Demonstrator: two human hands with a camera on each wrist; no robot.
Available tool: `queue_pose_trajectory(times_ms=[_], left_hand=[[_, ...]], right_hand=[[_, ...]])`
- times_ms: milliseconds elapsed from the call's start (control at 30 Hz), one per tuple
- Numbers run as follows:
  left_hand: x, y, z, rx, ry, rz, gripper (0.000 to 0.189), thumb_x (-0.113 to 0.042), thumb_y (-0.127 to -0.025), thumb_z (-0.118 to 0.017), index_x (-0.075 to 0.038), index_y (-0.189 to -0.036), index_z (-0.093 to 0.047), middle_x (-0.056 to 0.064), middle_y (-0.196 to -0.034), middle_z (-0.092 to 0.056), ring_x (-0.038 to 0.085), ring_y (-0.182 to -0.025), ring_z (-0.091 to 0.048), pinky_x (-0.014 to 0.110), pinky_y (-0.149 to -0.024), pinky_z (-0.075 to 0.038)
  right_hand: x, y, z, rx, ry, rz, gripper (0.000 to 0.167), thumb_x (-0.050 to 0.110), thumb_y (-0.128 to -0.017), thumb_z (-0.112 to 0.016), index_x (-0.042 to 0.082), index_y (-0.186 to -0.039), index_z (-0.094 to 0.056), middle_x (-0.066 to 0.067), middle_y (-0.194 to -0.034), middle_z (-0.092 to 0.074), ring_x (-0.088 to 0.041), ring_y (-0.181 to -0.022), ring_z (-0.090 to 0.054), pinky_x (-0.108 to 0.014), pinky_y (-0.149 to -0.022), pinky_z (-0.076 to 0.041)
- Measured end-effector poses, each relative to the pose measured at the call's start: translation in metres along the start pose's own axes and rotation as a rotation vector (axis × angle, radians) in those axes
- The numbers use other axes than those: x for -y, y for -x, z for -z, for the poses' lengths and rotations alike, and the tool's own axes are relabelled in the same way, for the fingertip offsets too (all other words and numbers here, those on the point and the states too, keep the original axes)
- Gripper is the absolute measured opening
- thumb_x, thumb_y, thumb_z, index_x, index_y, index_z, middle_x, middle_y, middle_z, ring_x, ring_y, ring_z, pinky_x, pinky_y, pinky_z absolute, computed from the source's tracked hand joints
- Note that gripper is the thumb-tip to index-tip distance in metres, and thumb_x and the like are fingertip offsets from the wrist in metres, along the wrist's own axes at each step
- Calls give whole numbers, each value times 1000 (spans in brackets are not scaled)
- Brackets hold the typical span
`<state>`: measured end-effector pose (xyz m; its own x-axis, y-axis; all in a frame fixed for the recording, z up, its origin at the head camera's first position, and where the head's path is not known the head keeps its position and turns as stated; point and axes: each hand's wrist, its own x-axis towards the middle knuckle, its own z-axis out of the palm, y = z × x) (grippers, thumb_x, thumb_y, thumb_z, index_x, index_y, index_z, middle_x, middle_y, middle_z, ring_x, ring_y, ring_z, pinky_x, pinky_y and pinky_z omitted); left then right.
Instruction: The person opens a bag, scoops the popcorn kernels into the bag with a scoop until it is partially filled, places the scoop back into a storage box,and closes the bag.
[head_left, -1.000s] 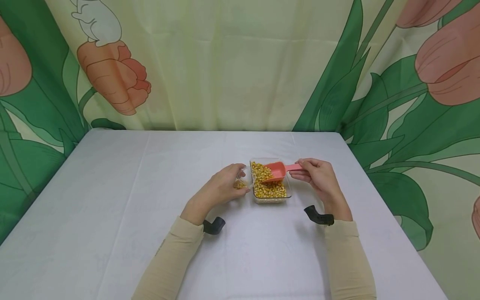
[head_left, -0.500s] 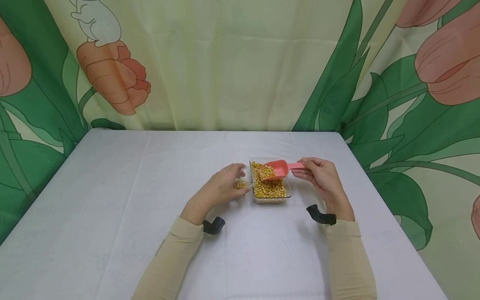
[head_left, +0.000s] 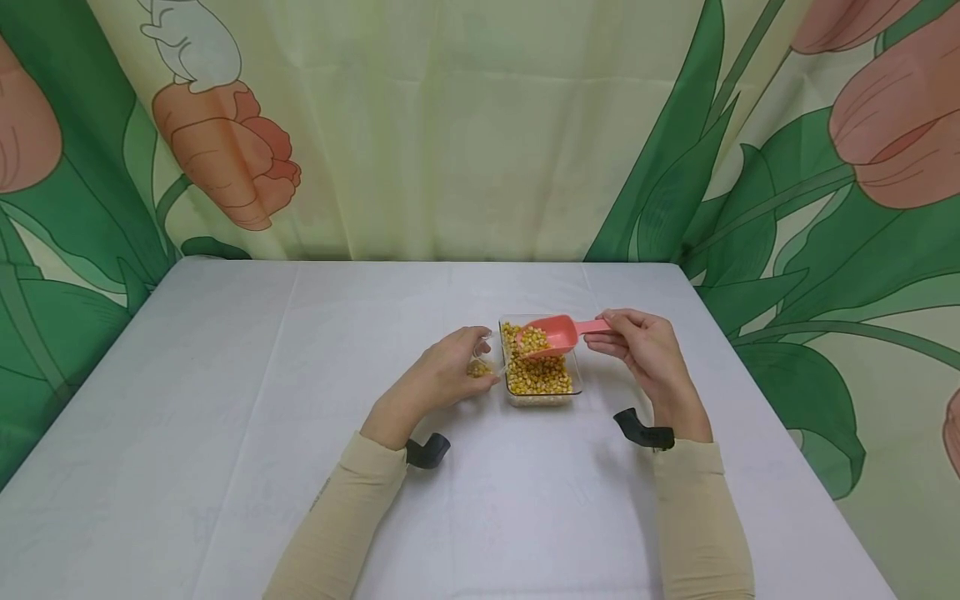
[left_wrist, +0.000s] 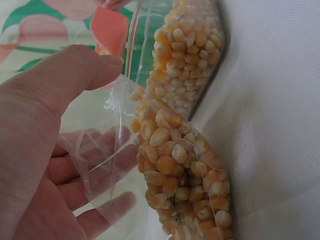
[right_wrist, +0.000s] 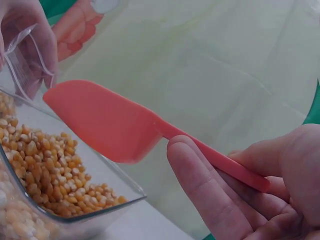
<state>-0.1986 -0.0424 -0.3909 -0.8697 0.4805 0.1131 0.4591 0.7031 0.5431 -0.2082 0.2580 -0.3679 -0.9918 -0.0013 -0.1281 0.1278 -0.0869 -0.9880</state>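
Observation:
My left hand [head_left: 438,371] holds a clear plastic bag [left_wrist: 182,170] partly filled with corn kernels, thumb and fingers spreading its mouth. Just to the bag's right stands a clear rectangular container [head_left: 542,401] with yellow corn kernels [head_left: 538,379] in it. Between thumb and fingers, my right hand [head_left: 651,358] grips the handle of a pink scoop [head_left: 564,335]. A heap of kernels fills the front of the scoop, which hangs over the container, its tip toward the bag. In the right wrist view the scoop's side [right_wrist: 100,120] hides its load.
A white cloth [head_left: 187,433] covers the table. Behind it hangs a printed curtain [head_left: 465,150] with tulips, leaves and a rabbit on a carrot. Each wrist wears a black camera mount [head_left: 429,452].
The scoop has come up out of the container's corn with kernels in it, shifting slightly right and then higher. The left hand and bag have stayed in place.

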Motion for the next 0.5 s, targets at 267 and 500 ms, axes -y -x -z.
queue_pose_trajectory(times_ms=[267,500], left_hand=[[1,-1,0,5,2,-5,70,-29,-86,-77,-1,-141,-45,10,-120,-67,23,-112,-63,39,-98,-51],[1,0,0,8,9,-3,69,-30,-86,-76,-2,-141,-44,8,-121,-67,22,-113,-63,39,-98,-51]], right_hand=[[7,3,-9,30,34,44,37,25,-97,-64,-5,-119,-58,-3,-93,-75,-17,-81,-76,-30,-78,-59],[13,9,-18,43,68,78,39,23,-98,-62,-9,-120,-57,-3,-93,-74,-16,-79,-76,-30,-76,-59]])
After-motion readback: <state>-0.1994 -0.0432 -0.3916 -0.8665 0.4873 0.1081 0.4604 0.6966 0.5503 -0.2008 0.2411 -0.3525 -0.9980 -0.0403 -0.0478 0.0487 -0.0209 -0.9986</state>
